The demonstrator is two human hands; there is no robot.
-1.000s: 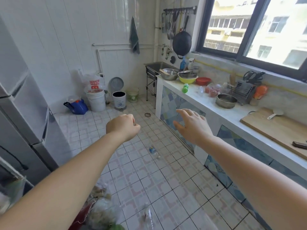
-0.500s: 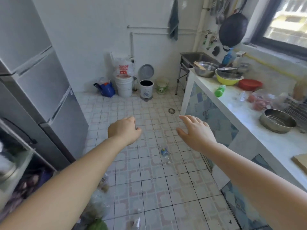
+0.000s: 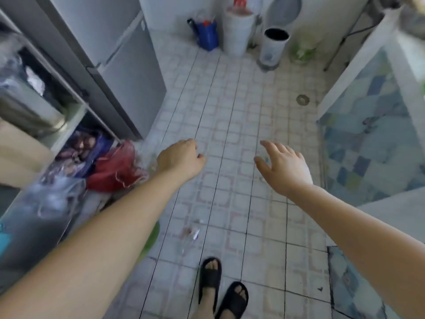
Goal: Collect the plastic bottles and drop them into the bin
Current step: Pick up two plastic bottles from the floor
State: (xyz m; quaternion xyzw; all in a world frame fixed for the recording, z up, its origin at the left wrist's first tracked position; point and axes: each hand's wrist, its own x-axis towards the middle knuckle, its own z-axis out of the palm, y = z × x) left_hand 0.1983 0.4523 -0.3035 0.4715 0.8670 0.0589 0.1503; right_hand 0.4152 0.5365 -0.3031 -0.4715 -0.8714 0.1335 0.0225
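Note:
Both my arms reach out over the tiled floor. My left hand [image 3: 181, 158] is curled into a loose fist with nothing in it. My right hand [image 3: 284, 165] has its fingers spread and is empty. A small clear bottle with a blue cap [image 3: 266, 160] lies on the floor, mostly hidden behind my right thumb. A second clear plastic bottle [image 3: 192, 234], blurred, lies on the tiles nearer my feet. The white pedal bin [image 3: 273, 48] stands at the far wall with its lid up, well beyond both hands.
A grey fridge [image 3: 128, 72] and a shelf with bags stand on the left, with a red bag [image 3: 115, 166] on the floor beside them. A blue jug [image 3: 207, 35] and a white bucket [image 3: 239, 31] flank the bin. The tiled counter front [image 3: 372, 125] runs along the right. My feet wear black sandals [image 3: 210, 277].
The view has tilted down toward the floor and moved forward. The window and countertop have left the view. Both hands keep their shape, and my feet have come into view.

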